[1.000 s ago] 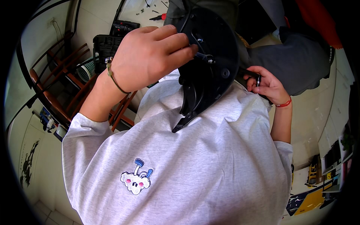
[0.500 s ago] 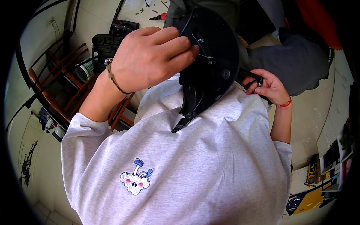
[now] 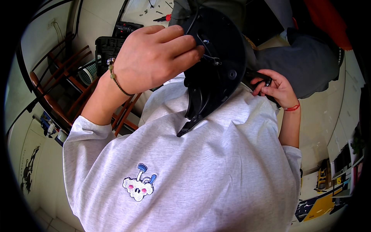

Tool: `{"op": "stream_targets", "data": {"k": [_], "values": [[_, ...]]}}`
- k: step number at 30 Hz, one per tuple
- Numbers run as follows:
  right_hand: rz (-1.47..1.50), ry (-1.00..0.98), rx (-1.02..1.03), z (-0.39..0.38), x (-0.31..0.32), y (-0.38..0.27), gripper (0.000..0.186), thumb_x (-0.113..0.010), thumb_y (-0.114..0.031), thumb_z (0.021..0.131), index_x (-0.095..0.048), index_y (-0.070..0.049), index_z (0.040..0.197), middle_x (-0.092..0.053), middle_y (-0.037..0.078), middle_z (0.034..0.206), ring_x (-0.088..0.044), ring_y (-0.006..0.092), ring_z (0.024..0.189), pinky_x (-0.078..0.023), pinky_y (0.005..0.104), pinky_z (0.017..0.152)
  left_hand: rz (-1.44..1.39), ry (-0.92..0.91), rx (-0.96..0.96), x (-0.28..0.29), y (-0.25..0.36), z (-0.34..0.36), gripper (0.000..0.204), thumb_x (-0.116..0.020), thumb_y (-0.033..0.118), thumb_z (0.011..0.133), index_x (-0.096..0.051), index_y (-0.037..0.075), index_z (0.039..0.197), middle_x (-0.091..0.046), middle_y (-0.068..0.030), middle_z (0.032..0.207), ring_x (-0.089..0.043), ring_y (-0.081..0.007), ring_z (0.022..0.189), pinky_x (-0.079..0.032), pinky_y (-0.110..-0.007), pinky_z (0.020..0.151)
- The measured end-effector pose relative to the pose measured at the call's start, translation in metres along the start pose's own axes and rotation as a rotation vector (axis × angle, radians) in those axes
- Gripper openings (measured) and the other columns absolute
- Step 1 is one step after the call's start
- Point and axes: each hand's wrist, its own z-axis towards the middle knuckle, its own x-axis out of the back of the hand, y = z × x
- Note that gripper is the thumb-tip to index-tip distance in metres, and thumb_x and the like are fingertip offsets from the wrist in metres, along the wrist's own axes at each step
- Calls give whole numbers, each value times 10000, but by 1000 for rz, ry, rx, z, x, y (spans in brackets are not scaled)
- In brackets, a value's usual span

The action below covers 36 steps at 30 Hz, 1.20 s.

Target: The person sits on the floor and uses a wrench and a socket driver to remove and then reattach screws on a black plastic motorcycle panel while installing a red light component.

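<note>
A large black curved shell (image 3: 228, 54), with small bolts and a thin metal rod on its inner face, rests against my lap and shirt. Its narrow pointed end lies on the grey shirt (image 3: 185, 174). My left hand (image 3: 154, 58) is closed at the shell's left side, knuckles up; the fingertips and whatever they grip are hidden. Beyond the shell's right edge, my right hand (image 3: 276, 87) pinches a dark curved bar-like piece (image 3: 266, 79) between thumb and fingers. Part of that piece disappears behind the shell, so its exact kind is unclear.
A black tool case (image 3: 106, 48) and a black power tool (image 3: 125, 28) sit at the upper left. A red-handled tool (image 3: 167, 17) and small loose parts lie on the floor ahead. Brown wooden chair frames (image 3: 71, 73) and a pale green basket (image 3: 88, 72) stand left.
My right fingers have shifted slightly around the dark piece, and a shiny part there is now less visible. My left hand has turned very slightly; the shell is nearly still.
</note>
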Motion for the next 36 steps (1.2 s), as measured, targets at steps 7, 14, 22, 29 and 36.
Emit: {"op": "stream_targets", "data": {"k": [7, 14, 22, 29, 36], "values": [[-48, 39, 17, 2, -3, -3, 421, -553, -23, 881, -450, 8, 1288, -605, 203, 1099, -658, 234, 899, -510, 248, 687, -97, 27, 55, -8, 0, -4, 249, -730, 194, 698, -652, 133, 926, -586, 41, 822, -535, -107, 643, -458, -247, 513], [-60, 59, -1, 2, -1, -4, 387, -535, -49, 897, -463, 7, 1273, -613, 189, 1059, -662, 237, 889, -512, 263, 677, 19, -15, -38, 3, -5, 2, 273, -707, 169, 676, -660, 130, 942, -584, 39, 820, -537, -116, 671, -444, -249, 567], [-19, 55, -6, 3, -2, -2, 374, -533, -48, 894, -474, 7, 1260, -618, 182, 1046, -663, 242, 887, -512, 263, 668, 62, 26, -33, 5, -2, 1, 281, -670, 151, 669, -665, 130, 949, -590, 32, 834, -543, -114, 687, -434, -247, 584], [-21, 55, -7, 4, -1, -2, 372, -533, -44, 894, -476, 6, 1257, -621, 179, 1039, -666, 246, 875, -512, 263, 664, 42, 28, -25, 3, 2, 3, 251, -690, 165, 667, -669, 126, 914, -589, 29, 827, -542, -111, 672, -430, -245, 554], [-27, 53, 1, 4, -1, -2, 371, -538, -48, 895, -476, 11, 1255, -622, 181, 1040, -666, 242, 872, -512, 267, 669, 10, 27, -21, 0, 1, 5, 229, -699, 166, 671, -665, 127, 894, -586, 32, 822, -534, -110, 664, -427, -243, 552]]}}
